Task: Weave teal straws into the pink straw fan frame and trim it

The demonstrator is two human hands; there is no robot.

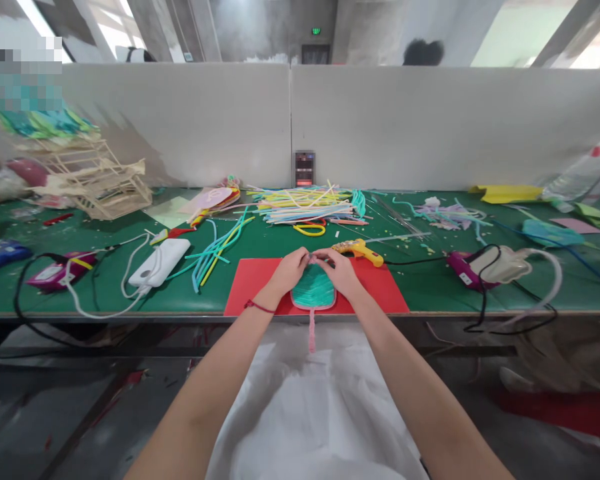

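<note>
A teal woven fan shape [313, 293] with a pink rim and a pink handle lies on a red sheet [385, 287] at the table's near edge. Its handle hangs over the edge. My left hand [291, 268] and my right hand [338, 270] meet at the fan's far rim. The fingers of both hands are pinched together on the pink edging there. A red string circles my left wrist.
A yellow glue gun [359, 251] lies just beyond my right hand. A pile of coloured pipe cleaners [305, 203] sits further back. A white power bank [160, 262] with cables lies left, a purple device [461, 268] right, a wooden stick model [97, 177] far left.
</note>
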